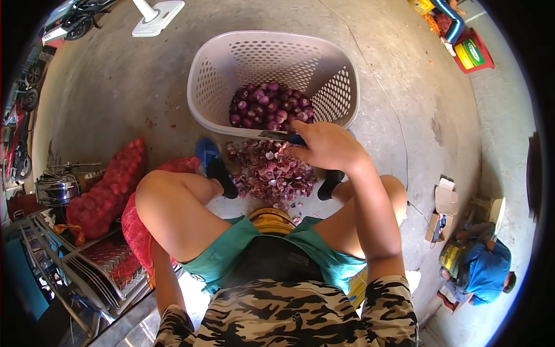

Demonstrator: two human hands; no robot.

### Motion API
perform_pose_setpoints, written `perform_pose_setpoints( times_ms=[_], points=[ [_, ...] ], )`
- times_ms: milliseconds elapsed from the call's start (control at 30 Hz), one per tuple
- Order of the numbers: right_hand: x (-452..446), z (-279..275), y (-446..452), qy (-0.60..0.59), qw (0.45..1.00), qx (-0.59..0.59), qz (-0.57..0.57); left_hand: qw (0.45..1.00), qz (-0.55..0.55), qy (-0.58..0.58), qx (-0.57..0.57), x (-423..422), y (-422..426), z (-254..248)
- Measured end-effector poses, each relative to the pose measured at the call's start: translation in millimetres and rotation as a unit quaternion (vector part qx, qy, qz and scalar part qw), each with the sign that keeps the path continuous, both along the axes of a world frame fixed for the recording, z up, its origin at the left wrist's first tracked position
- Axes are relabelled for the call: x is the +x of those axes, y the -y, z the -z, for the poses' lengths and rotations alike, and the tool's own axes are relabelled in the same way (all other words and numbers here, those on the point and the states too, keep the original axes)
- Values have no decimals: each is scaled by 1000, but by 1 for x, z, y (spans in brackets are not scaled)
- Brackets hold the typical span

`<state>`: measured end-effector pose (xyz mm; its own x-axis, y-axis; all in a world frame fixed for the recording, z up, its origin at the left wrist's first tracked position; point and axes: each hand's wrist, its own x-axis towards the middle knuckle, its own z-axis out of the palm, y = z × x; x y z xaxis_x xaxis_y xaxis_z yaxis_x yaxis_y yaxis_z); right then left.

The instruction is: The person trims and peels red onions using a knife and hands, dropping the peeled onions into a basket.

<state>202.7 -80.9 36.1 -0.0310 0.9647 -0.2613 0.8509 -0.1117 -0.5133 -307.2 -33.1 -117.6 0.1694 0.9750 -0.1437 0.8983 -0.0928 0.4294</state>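
Held the right hand point(329, 144) out in front at the near right part of a pale perforated basket point(243, 49), with the back turned up and the palm facing down. Clenched a knife point(281, 136) in it by the dark handle and pointed the blade leftward, along the near rim. Could not tell touching from hovering there. Bent the right arm point(370, 214) at the elbow, with the forearm angled forward and inward over the right thigh point(341, 228).

Hung the left arm point(166, 280) down outside the left thigh point(179, 222), beside a red mesh sack point(134, 237), with the left hand hidden from sight. Could not tell its grip, nor any contact with the sack.

Had purple onions point(269, 105) piled in the bottom of the basket, just beyond the blade, and a heap of onion peels point(272, 173) on the floor point(422, 87) between the feet, on the near side of the basket. Sat with knees spread wide to either side of the peels.
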Motion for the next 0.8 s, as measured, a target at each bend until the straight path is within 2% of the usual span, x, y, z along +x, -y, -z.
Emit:
perform_pose_setpoints(
  times_ms=[233, 367, 500, 600, 700, 767, 800],
  points=[
    [2, -1, 2, 2, 1000, 0, -2, 998, 43, -22, -32, 10, -1, -16],
    [1, -2, 1, 2, 1000, -12, 5, 991, 73, -44, -105, 15, -1, -39],
    [1, 0, -1, 2, 1000, -5, 2, 969, 87, -100, -208, 14, -1, -86],
    [0, -1, -2, 0, 1000, -13, 1, 965, 80, -129, -215, 12, -3, -146],
    [-2, -3, -3, -8, 1000, -10, -1, 982, 97, 26, -158, 48, -11, -206],
    [-3, -7, -3, -18, 1000, -8, -5, 966, 93, 205, -129, 90, -19, -221],
    [-4, -7, -3, -42, 999, 8, -5, 940, 119, 297, -116, 105, -26, -212]
  ],
)
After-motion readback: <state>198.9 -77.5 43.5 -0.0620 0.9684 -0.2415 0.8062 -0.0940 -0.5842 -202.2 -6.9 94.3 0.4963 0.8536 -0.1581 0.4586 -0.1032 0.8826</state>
